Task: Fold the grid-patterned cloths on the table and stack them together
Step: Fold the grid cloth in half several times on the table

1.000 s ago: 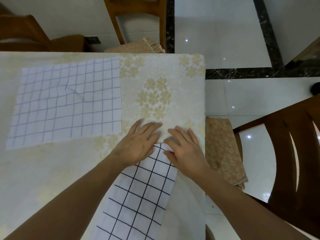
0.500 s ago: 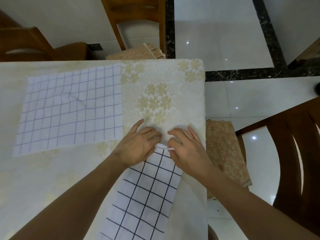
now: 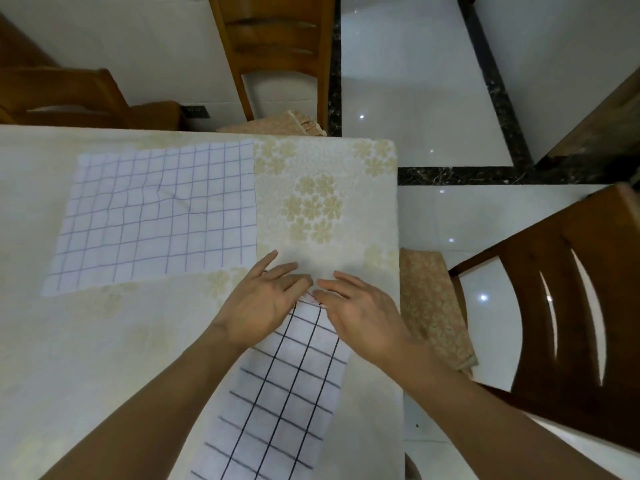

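- Black-grid cloth [image 3: 284, 386] — a long strip running toward the table's right edge [image 3: 398, 258]; bare tablecloth beyond.
- Left hand [image 3: 259, 303] and right hand [image 3: 360, 317] pinch its far end; pale-grid cloth [image 3: 156, 216] lies flat — well apart.

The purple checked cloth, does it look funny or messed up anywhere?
A little. The flat white cloth with purple grid lines has a small wrinkle near its middle, where the lines bend instead of running straight. It also lies slightly crooked on the cream flowered tablecloth. Nothing looks torn or spilled.
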`<state>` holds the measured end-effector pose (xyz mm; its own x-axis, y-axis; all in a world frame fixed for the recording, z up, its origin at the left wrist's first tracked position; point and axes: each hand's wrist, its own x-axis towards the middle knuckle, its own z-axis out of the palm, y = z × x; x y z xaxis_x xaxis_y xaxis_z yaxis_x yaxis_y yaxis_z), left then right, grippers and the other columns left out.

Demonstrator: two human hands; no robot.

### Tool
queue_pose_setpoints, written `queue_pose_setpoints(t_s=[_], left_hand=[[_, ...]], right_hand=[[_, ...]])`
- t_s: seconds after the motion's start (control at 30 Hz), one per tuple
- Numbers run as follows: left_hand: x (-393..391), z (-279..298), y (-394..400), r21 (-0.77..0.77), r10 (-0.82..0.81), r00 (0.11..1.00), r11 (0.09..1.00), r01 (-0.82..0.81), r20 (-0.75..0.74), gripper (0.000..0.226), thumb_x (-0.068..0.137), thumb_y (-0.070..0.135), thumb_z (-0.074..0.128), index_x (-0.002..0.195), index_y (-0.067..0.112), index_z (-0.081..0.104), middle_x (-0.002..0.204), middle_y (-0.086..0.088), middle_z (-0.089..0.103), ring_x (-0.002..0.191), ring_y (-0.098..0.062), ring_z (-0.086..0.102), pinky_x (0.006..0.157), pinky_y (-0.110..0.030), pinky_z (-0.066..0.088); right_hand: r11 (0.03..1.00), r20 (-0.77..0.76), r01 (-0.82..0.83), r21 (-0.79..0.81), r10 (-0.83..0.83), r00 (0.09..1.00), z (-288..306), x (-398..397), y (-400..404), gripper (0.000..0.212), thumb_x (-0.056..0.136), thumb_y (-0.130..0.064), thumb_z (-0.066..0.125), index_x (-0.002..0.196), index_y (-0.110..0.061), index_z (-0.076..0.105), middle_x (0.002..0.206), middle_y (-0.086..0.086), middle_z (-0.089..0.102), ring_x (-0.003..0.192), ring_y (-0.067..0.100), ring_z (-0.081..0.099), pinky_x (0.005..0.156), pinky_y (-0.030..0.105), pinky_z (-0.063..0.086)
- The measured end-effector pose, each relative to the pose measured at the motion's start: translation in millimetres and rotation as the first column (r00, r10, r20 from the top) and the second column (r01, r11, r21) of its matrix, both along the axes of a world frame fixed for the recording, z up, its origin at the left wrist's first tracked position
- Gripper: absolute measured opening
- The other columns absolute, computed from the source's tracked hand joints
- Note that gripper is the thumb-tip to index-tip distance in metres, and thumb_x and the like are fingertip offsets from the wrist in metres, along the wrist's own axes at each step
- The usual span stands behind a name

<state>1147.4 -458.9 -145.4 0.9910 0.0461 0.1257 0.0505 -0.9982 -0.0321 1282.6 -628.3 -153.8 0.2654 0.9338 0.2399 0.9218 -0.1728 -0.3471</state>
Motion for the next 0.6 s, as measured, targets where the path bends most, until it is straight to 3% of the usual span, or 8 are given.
queue_pose_setpoints(t_s=[0.07, 0.2, 0.4, 0.47, 0.53, 0.6], left_hand=[[-19, 5, -10, -0.028, 0.000, 1.000, 1.000, 0.000, 0.009, 0.043, 0.077, 0.003, 0.074, 0.117, 0.014, 0.065, 0.119, -0.002, 0.072, 0.118, -0.025, 0.064, 0.115, -0.047, 0.032], [-63, 9, -31, -0.036, -0.005, 1.000, 0.999, 0.006, 0.023, 0.048, 0.075, 0.007, 0.078, 0.120, 0.015, 0.066, 0.123, -0.003, 0.070, 0.117, -0.024, 0.064, 0.114, -0.046, 0.034], [-129, 5, -59, -0.084, 0.005, 1.000, 0.996, -0.004, 0.007, 0.050, 0.077, 0.005, 0.073, 0.124, 0.016, 0.064, 0.130, -0.002, 0.065, 0.123, -0.024, 0.060, 0.115, -0.044, 0.028], [-150, -2, -66, -0.091, 0.002, 1.000, 0.996, -0.002, -0.001, 0.047, 0.079, 0.006, 0.070, 0.125, 0.017, 0.063, 0.132, -0.002, 0.064, 0.124, -0.023, 0.058, 0.116, -0.044, 0.028], [-169, -10, -70, -0.080, -0.006, 1.000, 0.997, 0.005, -0.011, 0.043, 0.081, 0.008, 0.068, 0.123, 0.017, 0.064, 0.130, -0.002, 0.065, 0.123, -0.024, 0.059, 0.115, -0.044, 0.028], [-186, -20, -74, -0.065, -0.010, 1.000, 0.998, 0.008, -0.026, 0.037, 0.087, 0.012, 0.055, 0.122, 0.016, 0.065, 0.129, -0.003, 0.066, 0.122, -0.024, 0.060, 0.114, -0.043, 0.029]], right_hand=[[0.999, 0.006, 0.034, -0.017, -0.034, 0.999, 8, -22, -10, 0.039, 0.076, -0.005, 0.077, 0.112, -0.020, 0.076, 0.115, 0.001, 0.074, 0.107, 0.029, 0.070, 0.069, 0.040, 0.062], [0.997, 0.059, 0.078, -0.020, -0.077, 0.995, 17, -68, -32, 0.050, 0.071, -0.006, 0.083, 0.118, -0.022, 0.073, 0.118, 0.001, 0.073, 0.105, 0.028, 0.070, 0.073, 0.039, 0.061], [0.998, 0.145, 0.054, -0.014, -0.051, 0.988, 1, -134, -68, 0.045, 0.085, -0.011, 0.067, 0.129, -0.020, 0.065, 0.129, 0.003, 0.067, 0.121, 0.027, 0.062, 0.098, 0.044, 0.054], [0.999, 0.183, 0.024, -0.033, -0.018, 0.983, -7, -152, -81, 0.051, 0.085, -0.014, 0.071, 0.134, -0.021, 0.061, 0.135, 0.004, 0.063, 0.127, 0.028, 0.057, 0.106, 0.046, 0.047], [0.999, 0.216, -0.005, -0.053, 0.016, 0.976, -13, -169, -92, 0.056, 0.083, -0.013, 0.074, 0.136, -0.021, 0.058, 0.138, 0.005, 0.060, 0.131, 0.029, 0.053, 0.110, 0.047, 0.043], [0.998, 0.240, -0.022, -0.056, 0.035, 0.970, -19, -186, -99, 0.049, 0.088, -0.011, 0.064, 0.135, -0.022, 0.058, 0.138, 0.006, 0.060, 0.133, 0.030, 0.051, 0.111, 0.048, 0.041]])
